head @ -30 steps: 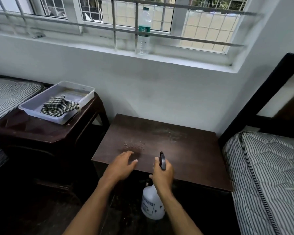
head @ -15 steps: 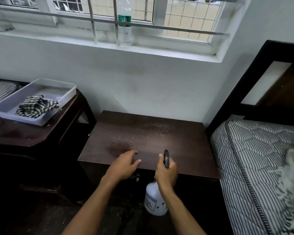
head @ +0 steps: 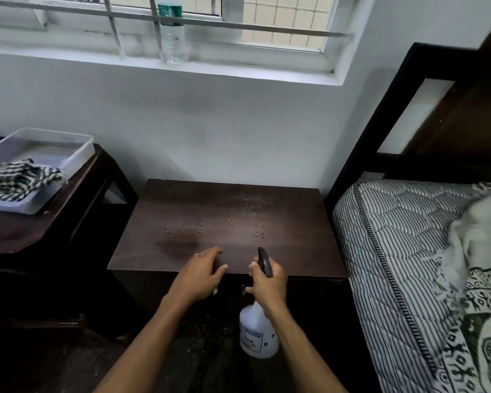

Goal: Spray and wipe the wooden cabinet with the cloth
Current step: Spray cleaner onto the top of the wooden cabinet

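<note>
Right hand (head: 268, 282) is wrapped around the black trigger head of a translucent white plastic spray bottle (head: 257, 333), fingers clamped on the neck, nozzle pointing forward over the near edge of the dark brown wooden cabinet (head: 289, 242). The bottle's round body hangs below the hand, in front of the cabinet's dark face, its printed label turned toward the camera.

Left hand (head: 201, 275) holds nothing: fingers loosely spread and curved, fingertips resting at the cabinet's front edge, just beside the right hand but not touching it.

On the cabinet top, clusters of small pale droplets or specks sit left of centre, with more scattered toward the right and a fainter patch further back. A darker wet-looking smear lies just beyond the left hand's fingertips.

The black-and-white checked cloth (head: 20, 177) is well away from both hands, crumpled in a shallow white plastic tray (head: 77, 148) on a glossy dark wooden side table (head: 48, 222) to the left of the cabinet.

Up on the white window ledge (head: 238, 72), a clear plastic water bottle with a green label (head: 172, 32) stands upright behind the window bars. To the right, a striped quilted mattress (head: 403, 251) on a dark bed frame sits close beside the cabinet.
</note>
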`<state>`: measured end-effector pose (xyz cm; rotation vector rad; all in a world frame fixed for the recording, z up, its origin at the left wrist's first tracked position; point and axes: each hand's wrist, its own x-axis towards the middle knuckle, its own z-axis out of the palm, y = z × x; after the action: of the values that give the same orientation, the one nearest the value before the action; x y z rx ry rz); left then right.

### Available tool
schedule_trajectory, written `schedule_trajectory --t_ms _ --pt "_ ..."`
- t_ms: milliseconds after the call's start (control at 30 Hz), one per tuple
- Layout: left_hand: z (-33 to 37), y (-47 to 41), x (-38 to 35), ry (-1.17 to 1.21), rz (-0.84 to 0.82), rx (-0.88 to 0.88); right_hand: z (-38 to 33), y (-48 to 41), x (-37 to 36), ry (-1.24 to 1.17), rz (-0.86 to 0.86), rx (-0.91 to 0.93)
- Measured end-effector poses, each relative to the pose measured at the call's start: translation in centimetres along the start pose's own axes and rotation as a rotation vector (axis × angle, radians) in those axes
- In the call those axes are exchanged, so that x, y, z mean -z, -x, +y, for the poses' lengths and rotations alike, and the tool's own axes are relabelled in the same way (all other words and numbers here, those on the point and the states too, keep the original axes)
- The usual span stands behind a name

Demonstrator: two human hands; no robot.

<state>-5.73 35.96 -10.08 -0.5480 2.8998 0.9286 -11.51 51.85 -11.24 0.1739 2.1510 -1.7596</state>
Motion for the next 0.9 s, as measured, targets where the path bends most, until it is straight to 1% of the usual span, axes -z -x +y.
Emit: schedule_trajectory --t_ms 133,267,400,467,567,633,733,900 --pt "-2.1 1.3 -0.5 -0.042 0.078 0.029 1.0 0.3 -0.3 0.071 -0.126 0.005" --pt "-3.8 2.4 -0.2 -0.056 0.105 0.086 1.5 0.7 -1.3 0.184 -0.073 0.104" --pt "-4.7 2.8 0.2 -0.066 0.105 0.11 1.0 1.3 -1.8 0.077 -0.088 0.127" --pt "-5.0 2.9 0.2 -0.08 0.087 0.109 1.1 1.3 -1.8 0.05 -0.034 0.12" --pt "-4.9 3.1 0.4 -0.093 0.054 0.127 1.1 1.3 -2.1 0.075 0.144 0.14" --pt "-4.9 2.9 0.4 -0.1 0.059 0.127 0.8 1.3 -1.9 0.08 0.214 0.176" --pt "-5.2 2.7 0.2 -0.089 0.072 0.136 0.2 1.3 -1.8 0.044 0.202 0.204" --pt "-5.3 2.6 0.1 -0.087 0.064 0.141 1.0 1.0 -1.9 -0.009 0.137 0.189"
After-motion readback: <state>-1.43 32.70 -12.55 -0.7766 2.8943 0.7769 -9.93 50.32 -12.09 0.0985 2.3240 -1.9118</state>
